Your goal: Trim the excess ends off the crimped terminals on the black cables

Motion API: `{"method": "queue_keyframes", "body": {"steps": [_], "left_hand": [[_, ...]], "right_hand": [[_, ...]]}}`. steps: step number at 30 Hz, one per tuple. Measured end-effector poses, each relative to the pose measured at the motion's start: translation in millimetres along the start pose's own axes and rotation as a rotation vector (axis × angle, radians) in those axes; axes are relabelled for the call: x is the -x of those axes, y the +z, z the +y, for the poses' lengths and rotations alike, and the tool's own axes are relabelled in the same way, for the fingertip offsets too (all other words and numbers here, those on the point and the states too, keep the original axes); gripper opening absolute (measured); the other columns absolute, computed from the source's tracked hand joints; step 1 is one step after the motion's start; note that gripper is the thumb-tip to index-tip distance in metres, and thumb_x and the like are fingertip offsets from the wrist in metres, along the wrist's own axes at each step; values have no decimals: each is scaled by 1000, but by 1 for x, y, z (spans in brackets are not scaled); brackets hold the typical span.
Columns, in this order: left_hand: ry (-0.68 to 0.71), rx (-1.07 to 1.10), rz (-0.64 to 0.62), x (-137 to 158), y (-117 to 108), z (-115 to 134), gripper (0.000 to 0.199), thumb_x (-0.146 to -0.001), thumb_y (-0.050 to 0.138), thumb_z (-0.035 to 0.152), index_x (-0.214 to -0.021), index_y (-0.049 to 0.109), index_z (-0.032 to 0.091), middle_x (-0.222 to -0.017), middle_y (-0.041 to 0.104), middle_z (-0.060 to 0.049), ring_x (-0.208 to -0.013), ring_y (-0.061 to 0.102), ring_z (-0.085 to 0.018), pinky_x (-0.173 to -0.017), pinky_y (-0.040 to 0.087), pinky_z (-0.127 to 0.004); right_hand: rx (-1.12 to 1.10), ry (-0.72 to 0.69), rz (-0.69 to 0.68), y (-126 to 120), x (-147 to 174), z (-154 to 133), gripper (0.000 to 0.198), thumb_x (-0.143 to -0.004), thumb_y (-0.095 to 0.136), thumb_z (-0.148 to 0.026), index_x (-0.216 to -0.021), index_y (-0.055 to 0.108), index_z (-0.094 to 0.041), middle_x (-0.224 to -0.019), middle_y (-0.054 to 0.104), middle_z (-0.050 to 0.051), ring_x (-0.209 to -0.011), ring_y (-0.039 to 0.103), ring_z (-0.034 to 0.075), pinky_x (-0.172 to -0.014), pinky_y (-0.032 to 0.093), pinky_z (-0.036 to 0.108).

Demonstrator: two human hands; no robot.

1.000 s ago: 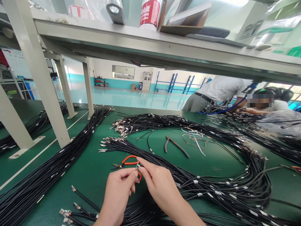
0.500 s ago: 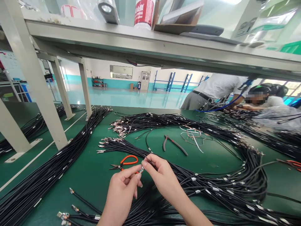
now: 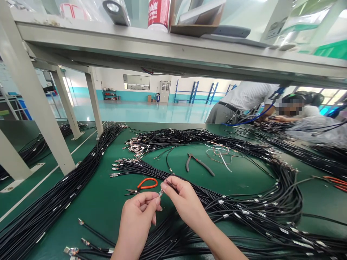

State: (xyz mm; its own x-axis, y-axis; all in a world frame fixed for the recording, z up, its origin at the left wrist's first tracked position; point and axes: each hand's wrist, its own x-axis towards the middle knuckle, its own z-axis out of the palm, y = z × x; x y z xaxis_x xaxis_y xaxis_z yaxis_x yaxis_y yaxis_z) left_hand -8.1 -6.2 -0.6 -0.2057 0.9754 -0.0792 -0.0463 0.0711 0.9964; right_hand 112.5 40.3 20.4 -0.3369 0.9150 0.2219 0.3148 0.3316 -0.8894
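In front of me, my left hand (image 3: 137, 218) pinches a small shiny connector (image 3: 161, 193) between thumb and forefinger. Its other fingers curl beneath. My right hand (image 3: 184, 202) is closed at the connector's upper end, gripping a thin black cable (image 3: 171, 185) that the fingers partly hide. Both sets of fingertips nearly meet. Just beyond the left hand lie orange-handled scissors (image 3: 146, 183). A bundle of black cables (image 3: 141, 167) with metal connector ends passes behind and under the right hand. More cables (image 3: 168, 238) lie below both wrists.
Grey-handled cutters (image 3: 200, 164) and loose wire scraps (image 3: 221, 153) lie on the green table (image 3: 108, 196). A long cable bundle (image 3: 89, 162) runs along the left, beside white shelf posts (image 3: 43, 97). Overhead spans a shelf (image 3: 162, 47). At the far right, co-workers (image 3: 244, 95) bend over cables.
My view has shifted slightly, so the scene sits a little further left. Both hands keep their pinch on the connector and cable; the left fingertips have drawn a bit lower along the connector.
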Motion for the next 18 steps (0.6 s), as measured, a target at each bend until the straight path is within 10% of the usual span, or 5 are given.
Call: {"method": "queue_keyframes", "body": {"steps": [18], "left_hand": [[-73,139,30,-1,0,4,32,-59,65,38,-74,64,10,-56,61,-4,-40,40,-7,-37,27,-18]], "right_hand": [[-92,1,-22,2,-1,3,22,-80,46,-30,-64,51,-16,-62,46,-3,-61,41,11,-58,36,21]]}}
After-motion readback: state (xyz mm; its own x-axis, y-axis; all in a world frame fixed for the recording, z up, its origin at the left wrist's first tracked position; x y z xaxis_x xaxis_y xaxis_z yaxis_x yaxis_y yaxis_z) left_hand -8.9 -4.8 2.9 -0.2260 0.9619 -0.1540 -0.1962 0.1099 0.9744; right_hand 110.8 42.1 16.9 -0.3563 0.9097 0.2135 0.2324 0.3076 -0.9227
